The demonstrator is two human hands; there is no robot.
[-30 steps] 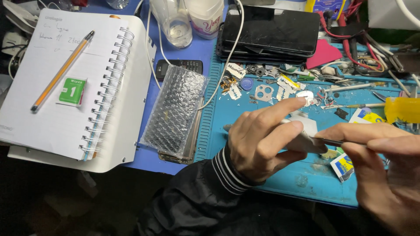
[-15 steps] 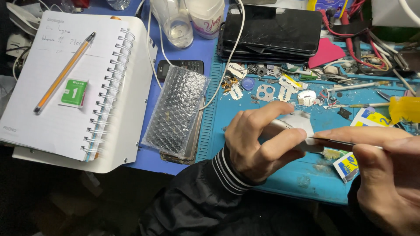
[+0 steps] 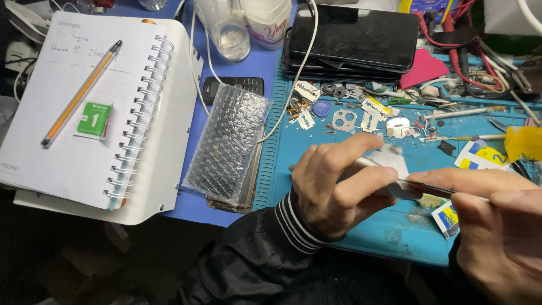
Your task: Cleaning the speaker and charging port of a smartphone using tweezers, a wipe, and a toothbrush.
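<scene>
At the desk's nine o'clock side lies a white spiral-bound notebook point(image 3: 84, 107), with an orange pencil point(image 3: 82, 93) slanting across its page and a small green square sachet point(image 3: 94, 118) just beside the pencil's lower half. Towards the centre, a clear bubble-wrap pouch point(image 3: 228, 144) rests on a flat dark device whose edge shows beneath it; at its twelve o'clock sits a small black keypad phone point(image 3: 232, 86), and a white cable point(image 3: 293, 85) curves past both. Farther towards twelve o'clock, a stack of black slab phones point(image 3: 353, 39) lies on the blue silicone work mat point(image 3: 316, 147), with loose metal bits and razor blades scattered below it.

The left hand point(image 3: 333, 186), in a black sleeve with white-striped cuff, is closed on a thin pale flat part point(image 3: 395, 164), thumb below and fingers curled over its top edge, holding it above the mat. The right hand point(image 3: 497, 226) comes in from four o'clock, its grip clamped on a slim metal tool point(image 3: 435, 189) pinched between thumb and forefinger. The tool's long axis runs roughly from three o'clock to nine o'clock, its tip meeting the lower edge of the pale part, close to the left thumb. So the part lies at nine o'clock from the right hand, and the left hand is the nearer, already on it. Whether the tip is under the part or only touching is not clear.

At three o'clock a yellow block point(image 3: 522, 142) sits beside blue-and-yellow printed cards point(image 3: 477, 155).
</scene>
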